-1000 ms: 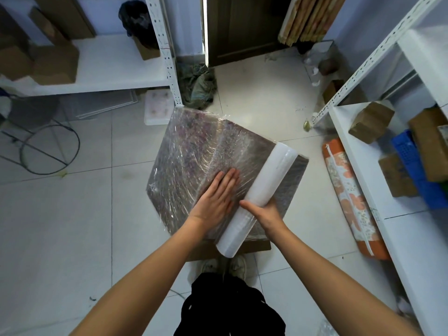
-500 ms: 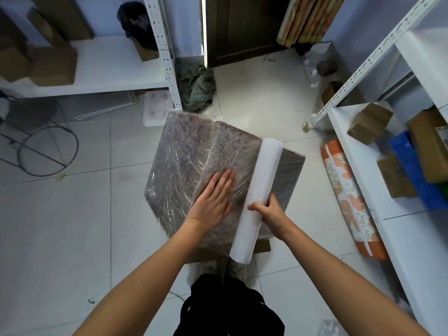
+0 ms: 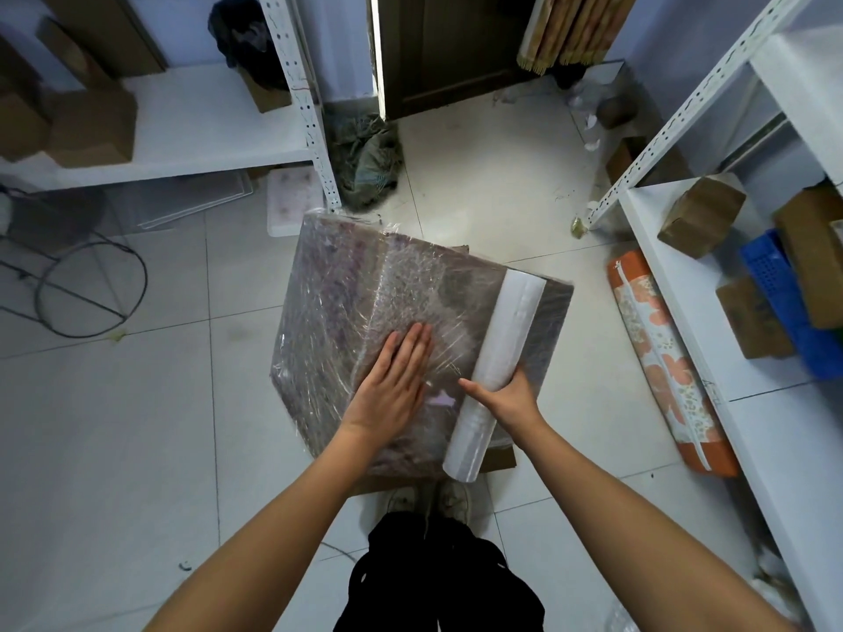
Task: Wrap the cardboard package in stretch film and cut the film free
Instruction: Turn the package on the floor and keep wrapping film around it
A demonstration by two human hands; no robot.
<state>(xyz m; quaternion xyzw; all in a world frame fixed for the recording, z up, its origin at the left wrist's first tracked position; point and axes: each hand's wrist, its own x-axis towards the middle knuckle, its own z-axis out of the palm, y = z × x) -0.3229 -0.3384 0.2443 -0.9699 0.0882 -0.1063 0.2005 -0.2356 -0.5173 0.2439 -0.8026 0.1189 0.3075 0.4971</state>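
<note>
**Film roll on the wrapped package**

The cardboard package [image 3: 365, 303] stood on the tiled floor [image 3: 137, 426] right in front of my shoes [image 3: 429, 497], between the two white shelf units, turned so that one corner pointed toward me. Clear stretch film [image 3: 328, 321] already covered its top and the side faces I could see, wrinkled and shiny, and a strip of bare cardboard showed under its near edge.

My left hand [image 3: 397, 385] lay flat on the top of the package, palm down, fingers straight and held together, pressing on the film. My right hand [image 3: 511, 396] gripped the white film roll [image 3: 497, 358] near its lower half: the fingers curled around the far side of the roll and the thumb stretched out toward my left hand. The roll lay across the right part of the package top, its near end jutting past the package edge above my right shoe. A taut sheet of film ran from the roll across to where my left hand pressed.

To my right, an orange flowered bundle [image 3: 666, 362] lay on the floor just beside the right shelf [image 3: 711, 358], which carried brown boxes and a blue crate [image 3: 784, 303]. To my left, the left shelf [image 3: 196, 125] held more cardboard boxes, and a wire ring stand [image 3: 91, 289] sat on the floor below it. A crumpled green cloth [image 3: 369, 161] lay by the dark door [image 3: 447, 47] ahead.
</note>
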